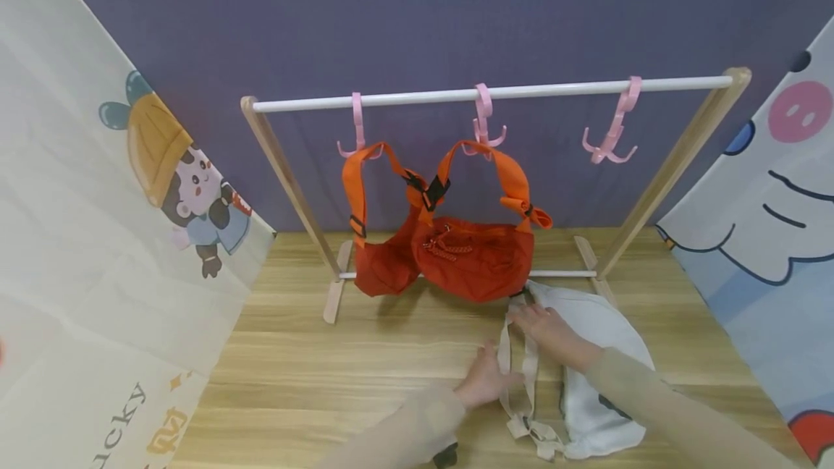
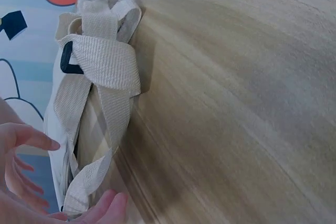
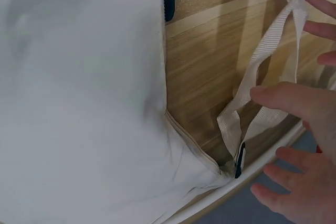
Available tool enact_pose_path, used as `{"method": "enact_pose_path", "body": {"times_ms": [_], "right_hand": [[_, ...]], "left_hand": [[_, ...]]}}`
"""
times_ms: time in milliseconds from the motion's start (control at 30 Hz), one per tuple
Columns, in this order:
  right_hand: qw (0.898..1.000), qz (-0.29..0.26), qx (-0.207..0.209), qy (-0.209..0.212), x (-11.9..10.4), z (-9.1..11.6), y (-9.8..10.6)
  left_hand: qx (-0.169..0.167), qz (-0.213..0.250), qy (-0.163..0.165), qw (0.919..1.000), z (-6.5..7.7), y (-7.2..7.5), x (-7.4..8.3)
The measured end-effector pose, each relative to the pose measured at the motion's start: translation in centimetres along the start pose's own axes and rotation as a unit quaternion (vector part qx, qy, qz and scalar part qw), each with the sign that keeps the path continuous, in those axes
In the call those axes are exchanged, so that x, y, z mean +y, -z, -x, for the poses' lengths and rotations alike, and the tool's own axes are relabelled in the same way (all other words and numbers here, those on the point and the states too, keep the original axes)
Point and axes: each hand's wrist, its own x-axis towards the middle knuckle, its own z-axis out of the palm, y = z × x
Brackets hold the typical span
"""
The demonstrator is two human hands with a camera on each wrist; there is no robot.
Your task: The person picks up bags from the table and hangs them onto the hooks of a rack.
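A white bag [image 1: 609, 342] lies on the wooden floor at the right, its beige strap [image 1: 531, 375] stretched along its left side. My left hand [image 1: 487, 380] is at the strap's left edge, fingers spread and not closed round it. Near the strap's far end is my right hand [image 1: 544, 326], its fingers [image 3: 286, 169] apart and the thumb extended by the webbing. Whether either hand touches the strap I cannot tell. In the left wrist view the strap is knotted, with a black buckle [image 2: 68, 59] beside the knot.
A rack with a white rail [image 1: 417, 98] stands behind. Pink hooks [image 1: 612, 125] hang from it. Two red bags, a left one [image 1: 384, 266] and a middle one [image 1: 478, 263], hang by orange straps. Printed cloths [image 1: 195, 194] flank both sides.
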Motion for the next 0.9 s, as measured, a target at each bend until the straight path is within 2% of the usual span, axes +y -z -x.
{"method": "enact_pose_path", "body": {"times_ms": [200,367,500,600,900], "right_hand": [[0.999,0.0,-0.037,-0.004,-0.2,-0.3,-0.2],[1.0,0.02,-0.017,0.017,0.0,-0.6,-1.0],[0.999,0.03,-0.004,0.035,0.3,-0.6,-1.7],[0.999,0.029,-0.009,0.039,0.4,-0.7,-2.0],[0.997,0.006,-0.08,0.021,-0.1,-0.8,-1.3]], "left_hand": [[-0.007,-0.007,0.026,0.9996,0.0,-0.6,0.3],[-0.019,-0.016,0.053,0.9983,-0.1,-1.1,0.5],[-0.017,-0.031,0.049,0.9982,-0.2,-1.6,0.5],[-0.01,-0.049,0.045,0.9978,-0.4,-2.2,0.5],[0.009,-0.108,0.052,0.9928,-0.4,-3.4,1.1]]}}
